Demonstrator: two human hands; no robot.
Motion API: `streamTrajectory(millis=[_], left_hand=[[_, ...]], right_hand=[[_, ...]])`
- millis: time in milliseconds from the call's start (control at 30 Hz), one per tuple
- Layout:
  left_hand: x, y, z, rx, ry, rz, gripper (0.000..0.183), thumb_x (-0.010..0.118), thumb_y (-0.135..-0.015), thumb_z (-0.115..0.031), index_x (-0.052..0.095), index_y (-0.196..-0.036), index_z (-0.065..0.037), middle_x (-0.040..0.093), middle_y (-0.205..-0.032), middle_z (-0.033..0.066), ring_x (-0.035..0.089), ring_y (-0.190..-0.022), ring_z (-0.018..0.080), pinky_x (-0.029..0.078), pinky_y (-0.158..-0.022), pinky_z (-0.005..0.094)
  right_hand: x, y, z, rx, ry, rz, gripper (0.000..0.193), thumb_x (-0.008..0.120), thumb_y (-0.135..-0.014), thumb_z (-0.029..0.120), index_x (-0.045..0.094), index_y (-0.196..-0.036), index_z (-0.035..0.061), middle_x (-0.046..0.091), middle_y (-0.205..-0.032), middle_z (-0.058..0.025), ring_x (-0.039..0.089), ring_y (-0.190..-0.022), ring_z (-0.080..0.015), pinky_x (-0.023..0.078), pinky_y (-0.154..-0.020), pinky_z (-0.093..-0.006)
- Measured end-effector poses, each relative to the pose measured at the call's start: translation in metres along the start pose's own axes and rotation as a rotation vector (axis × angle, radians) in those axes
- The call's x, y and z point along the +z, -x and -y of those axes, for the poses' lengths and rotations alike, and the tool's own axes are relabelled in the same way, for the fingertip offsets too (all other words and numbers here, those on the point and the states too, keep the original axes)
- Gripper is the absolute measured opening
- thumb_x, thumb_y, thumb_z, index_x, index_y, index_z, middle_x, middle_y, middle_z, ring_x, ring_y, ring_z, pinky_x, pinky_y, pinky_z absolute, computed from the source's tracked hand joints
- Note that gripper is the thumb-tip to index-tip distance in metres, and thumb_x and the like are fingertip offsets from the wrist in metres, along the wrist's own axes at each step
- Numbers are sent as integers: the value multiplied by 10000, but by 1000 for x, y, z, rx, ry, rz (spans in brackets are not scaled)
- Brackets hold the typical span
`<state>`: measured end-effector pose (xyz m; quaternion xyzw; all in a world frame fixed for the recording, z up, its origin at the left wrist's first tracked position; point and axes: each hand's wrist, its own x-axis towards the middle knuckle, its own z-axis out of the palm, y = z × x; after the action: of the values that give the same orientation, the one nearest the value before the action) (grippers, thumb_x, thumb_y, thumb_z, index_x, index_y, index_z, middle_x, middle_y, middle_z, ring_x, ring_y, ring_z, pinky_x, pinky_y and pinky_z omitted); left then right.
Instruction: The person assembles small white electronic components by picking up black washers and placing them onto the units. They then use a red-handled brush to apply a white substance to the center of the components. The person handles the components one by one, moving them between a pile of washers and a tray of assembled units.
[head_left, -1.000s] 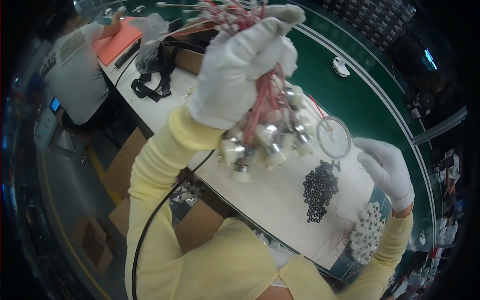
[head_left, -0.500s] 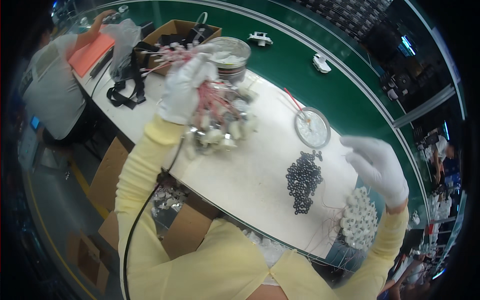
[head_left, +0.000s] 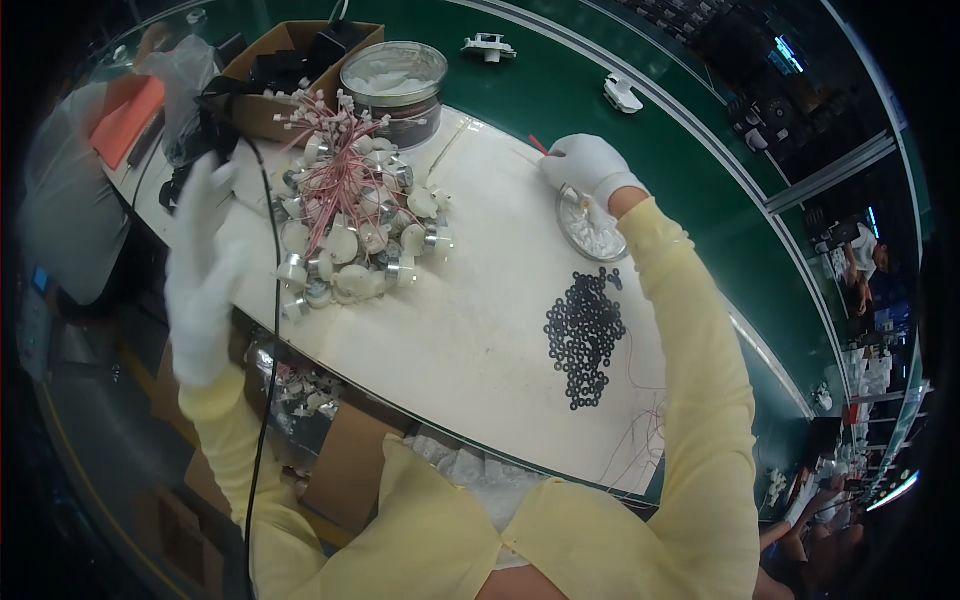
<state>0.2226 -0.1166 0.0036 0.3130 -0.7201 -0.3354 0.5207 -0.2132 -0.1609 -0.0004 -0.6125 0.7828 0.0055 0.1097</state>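
My right hand (head_left: 592, 168), in a white glove, is closed on a thin red stick (head_left: 537, 144) over a shallow round dish (head_left: 567, 238) holding a whitish paste. The hand hides part of the dish. My left hand (head_left: 205, 280), also gloved, is raised off the table's left edge with fingers spread and holding nothing; it is slightly blurred. Nearest to it lies a heap of small silver and cream motors (head_left: 360, 282), their red and pink wires (head_left: 345, 175) ending in white connectors. Below the dish is a patch of small black rings (head_left: 585, 340).
A large round tin (head_left: 395, 75) of white paste stands behind the motors, beside an open cardboard box (head_left: 275, 60). A black cable (head_left: 275, 290) hangs past my left arm. White parts (head_left: 622, 94) sit on the green surface (head_left: 560, 60). A person in grey (head_left: 75, 200) is at left.
My left hand has let go of the wired motors, now lying on the table, and moved left. My right hand has moved up and left to the dish and taken the red stick.
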Motion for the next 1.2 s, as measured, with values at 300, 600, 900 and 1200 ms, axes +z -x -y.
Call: streamTrajectory(millis=[300,600,900,1200], left_hand=[[29,251,62,-634,-130,-748,339,398,-1041,-241,571,-1202,2,580,-1047,108,565,-990,211,472,-877,318],[109,146,-21,254,-102,143,143,634,-710,-292,636,-775,-164,515,-639,-31,514,-586,205,350,-571,342],[136,120,-24,198,-197,195,114,610,-670,-212,594,-772,-164,476,-733,0,503,-671,229,382,-621,393],[142,116,-23,228,-242,234,162,605,-654,-183,602,-811,-144,488,-721,1,492,-656,223,370,-622,390]], right_hand=[[-20,100,-65,-48,-787,-186,247,620,-961,200,677,-1060,-19,681,-864,-29,595,-762,-70,487,-700,-233],[23,115,-80,-135,-841,-333,229,601,-988,134,652,-1123,-44,684,-935,-45,591,-816,-69,480,-745,-208],[28,114,-81,-139,-778,-339,230,585,-992,122,654,-1131,-48,675,-909,-31,553,-784,-61,469,-737,-211],[32,111,-82,-118,-871,-266,234,563,-1002,133,654,-1122,-47,676,-941,-35,541,-790,-60,459,-728,-205]])
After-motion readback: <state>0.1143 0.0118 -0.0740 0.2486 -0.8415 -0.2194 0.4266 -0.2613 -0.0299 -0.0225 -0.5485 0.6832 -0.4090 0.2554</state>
